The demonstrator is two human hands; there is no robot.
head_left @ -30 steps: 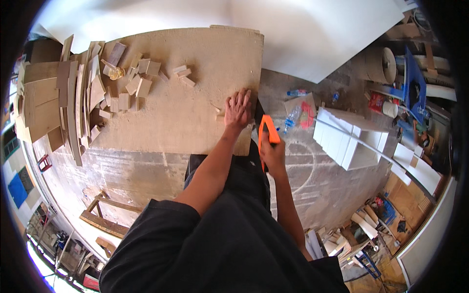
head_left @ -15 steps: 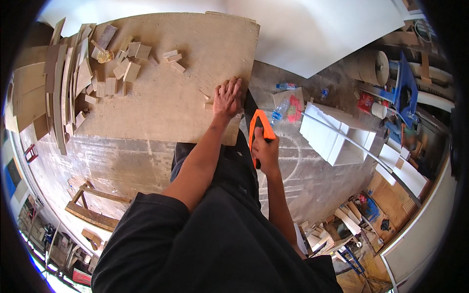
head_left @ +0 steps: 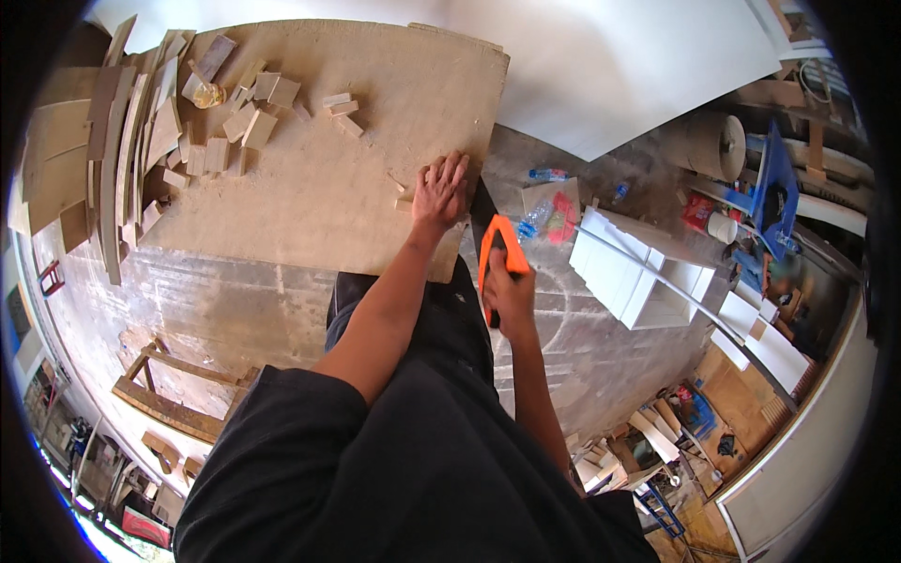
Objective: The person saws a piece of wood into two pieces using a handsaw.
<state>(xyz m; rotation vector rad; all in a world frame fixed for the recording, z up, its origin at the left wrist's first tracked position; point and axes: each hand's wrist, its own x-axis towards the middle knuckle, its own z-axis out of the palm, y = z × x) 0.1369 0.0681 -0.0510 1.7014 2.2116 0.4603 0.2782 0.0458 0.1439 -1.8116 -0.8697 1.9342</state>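
Note:
My left hand (head_left: 440, 192) lies over the right edge of a wooden worktable (head_left: 310, 178), palm down, fingers stretched out. A small wood piece (head_left: 404, 205) pokes out from under its palm; the rest of that piece is hidden. My right hand (head_left: 511, 293) is closed round the orange and black handle of a handsaw (head_left: 508, 246). The saw's dark blade points away from me and runs close beside the table edge, just right of my left hand. Whether its teeth touch the wood piece cannot be seen.
Several small wood blocks (head_left: 258, 127) lie at the table's far left, beside stacked boards (head_left: 127, 159). Right of the table, plastic bottles (head_left: 537, 216) and a white cabinet (head_left: 638, 272) stand or lie on the floor. A large white panel (head_left: 610, 75) is beyond. A wooden frame (head_left: 169, 408) sits at lower left.
The saw and my right hand have shifted very slightly. My left hand stays on the wood piece. The whole view has tilted a little.

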